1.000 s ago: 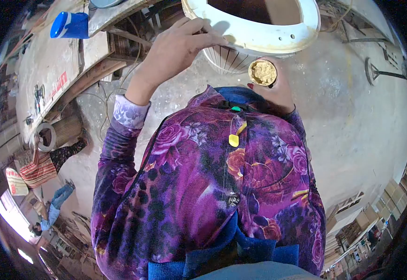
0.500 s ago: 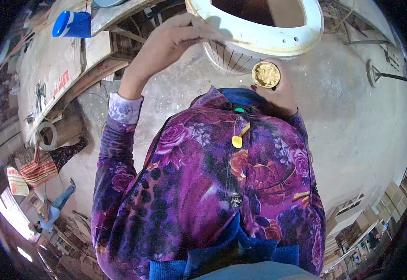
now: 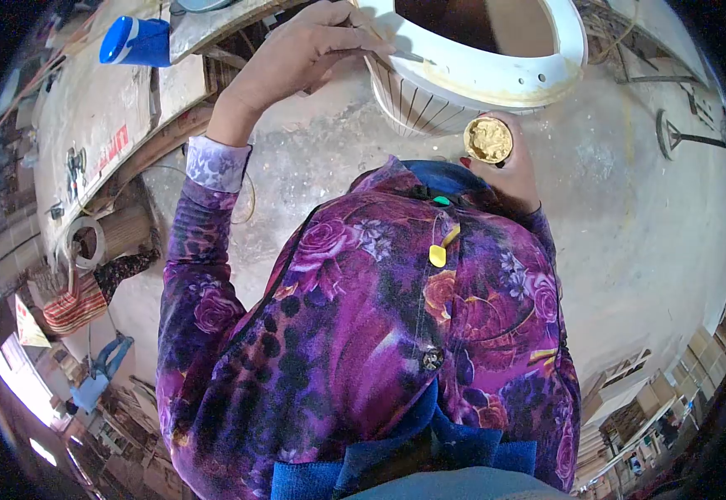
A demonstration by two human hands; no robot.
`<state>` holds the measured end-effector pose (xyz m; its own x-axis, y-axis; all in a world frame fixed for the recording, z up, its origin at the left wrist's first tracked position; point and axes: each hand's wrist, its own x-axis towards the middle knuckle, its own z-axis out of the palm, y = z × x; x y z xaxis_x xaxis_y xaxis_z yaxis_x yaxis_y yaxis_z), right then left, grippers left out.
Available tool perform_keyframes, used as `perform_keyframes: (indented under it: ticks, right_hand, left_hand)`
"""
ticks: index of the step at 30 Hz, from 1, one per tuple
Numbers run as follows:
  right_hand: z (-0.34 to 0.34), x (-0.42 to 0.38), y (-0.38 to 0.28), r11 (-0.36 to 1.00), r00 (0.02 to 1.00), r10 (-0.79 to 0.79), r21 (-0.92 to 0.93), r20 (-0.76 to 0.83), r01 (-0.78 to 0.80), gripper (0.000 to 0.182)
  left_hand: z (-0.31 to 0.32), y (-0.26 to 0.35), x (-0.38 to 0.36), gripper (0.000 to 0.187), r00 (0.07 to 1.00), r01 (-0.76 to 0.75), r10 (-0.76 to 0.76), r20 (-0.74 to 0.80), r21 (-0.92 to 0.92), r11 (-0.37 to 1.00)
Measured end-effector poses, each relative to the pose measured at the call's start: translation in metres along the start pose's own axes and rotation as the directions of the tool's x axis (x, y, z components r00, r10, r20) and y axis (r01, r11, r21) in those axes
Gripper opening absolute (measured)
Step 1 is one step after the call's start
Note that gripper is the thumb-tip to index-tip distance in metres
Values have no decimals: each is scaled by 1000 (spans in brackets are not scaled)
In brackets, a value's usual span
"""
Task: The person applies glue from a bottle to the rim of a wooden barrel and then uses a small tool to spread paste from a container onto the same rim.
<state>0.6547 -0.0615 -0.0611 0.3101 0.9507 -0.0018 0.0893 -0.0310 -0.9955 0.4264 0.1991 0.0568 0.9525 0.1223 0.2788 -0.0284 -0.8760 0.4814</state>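
Observation:
A large white ring-shaped rim (image 3: 463, 79) tops a ribbed, tapering body (image 3: 417, 104) at the upper centre. My left hand (image 3: 317, 50) is closed at the rim's left side, fingertips bent together. A thin dark shape extends from them over the rim; whether it is a tool or shadow is unclear. Below the rim, my right hand (image 3: 517, 167) is wrapped round a small round container (image 3: 488, 140) of lumpy yellowish paste, its open top facing up. Two small holes show in the rim above this container.
A long pale bench (image 3: 100, 125) curves along the left, with a blue and white container (image 3: 135, 42) near its upper end. A co-worker in striped clothing (image 3: 75, 304) is at left, another person (image 3: 96, 383) below. A metal stand (image 3: 671, 133) is at right.
My left hand has moved slightly up along the rim, and its fingertips now reach over it. The ring and the paste container appear slightly further right and lower in view.

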Motion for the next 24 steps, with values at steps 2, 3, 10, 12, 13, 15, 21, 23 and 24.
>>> perform_keyframes:
  ticks: [2, 3, 10, 12, 13, 15, 21, 23, 24]
  right_hand:
    - [0, 0, -1, 1000, 1000, 0, -12, 2, 0, 67]
    - [0, -1, -3, 1000, 1000, -3, -25, 5, 4, 67]
    - [0, 1, 2, 998, 1000, -11, -57, -20, 10, 67]
    - [2, 2, 4, 1000, 1000, -1, -9, -27, 1, 67]
    - [4, 0, 3, 1000, 1000, 0, -10, -27, 0, 67]
    - [3, -6, 2, 991, 991, 118, 78, -60, -113, 67]
    - [6, -6, 0, 991, 993, 94, 99, -72, -87, 66]
    - [6, -6, -2, 996, 996, 69, 63, -59, -66, 66]
    - [6, -5, -3, 999, 998, 42, 26, -46, -41, 67]
  left_hand:
    - [5, 11, 2, 36, 998, 63, -62, -12, 122, 991]
    - [8, 9, 0, 36, 998, 61, -60, -13, 122, 991]
    - [-5, -7, -1, 37, 1000, 14, -14, 0, -13, 1000]
    - [-5, -14, -2, 37, 998, 65, -65, 15, -62, 996]
    - [-1, -20, -4, 37, 1000, 16, -16, 9, 7, 1000]
    - [2, -17, -3, 38, 999, -39, 39, 4, 82, 996]
    - [-18, -12, -3, 39, 995, 31, -31, 96, 4, 1000]
    - [-26, 12, 4, 40, 984, 176, -173, 53, -72, 982]
    - [-22, 3, 1, 40, 983, 178, -174, 52, -73, 981]
